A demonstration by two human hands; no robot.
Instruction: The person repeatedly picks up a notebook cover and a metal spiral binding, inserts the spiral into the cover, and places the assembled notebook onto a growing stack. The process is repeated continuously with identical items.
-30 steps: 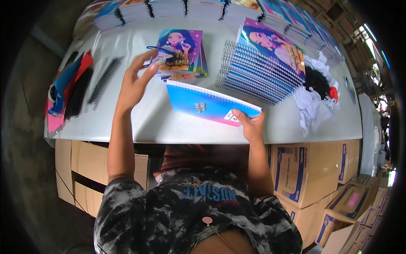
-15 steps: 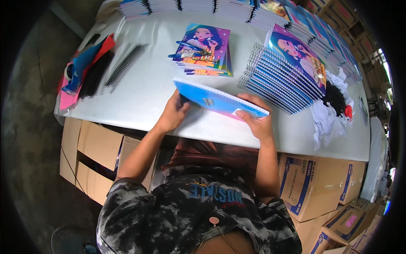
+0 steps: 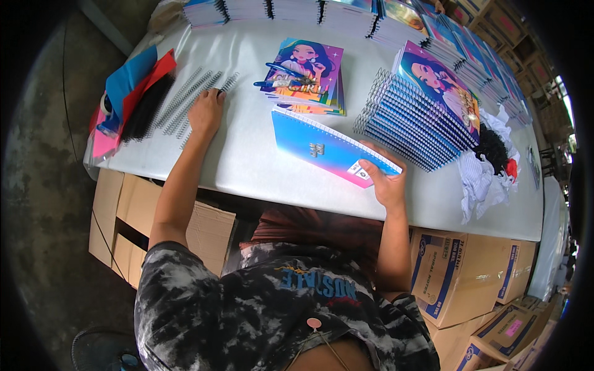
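My right hand [image 3: 388, 184] grips the right end of a notebook [image 3: 322, 148] with a blue-to-pink back cover, thumb on the cover. A row of punched holes runs along its upper edge; the sheets stand tilted above the table's near side. To the left, my left hand [image 3: 206, 114] is closed with its fingertips around a loose spiral binding coil [image 3: 230, 81]. More loose spiral coils [image 3: 189, 93] lie beside it. Blue-handled pliers [image 3: 288, 74] rest on a short stack of illustrated covers [image 3: 315, 55] beyond the notebook.
A stack of spiral-bound notebooks [image 3: 421, 117] stands at the right, beside a crumpled cloth [image 3: 479, 185]. Further notebook stacks [image 3: 297, 12] line the far edge. Coloured sheets and a dark bundle of coils [image 3: 147, 108] lie at the left. Cardboard boxes [image 3: 461, 272] sit below the table [image 3: 247, 167].
My left hand has let go of the notebook and moved left and away to the loose coils. My right hand keeps the notebook, now held alone and shifted slightly right.
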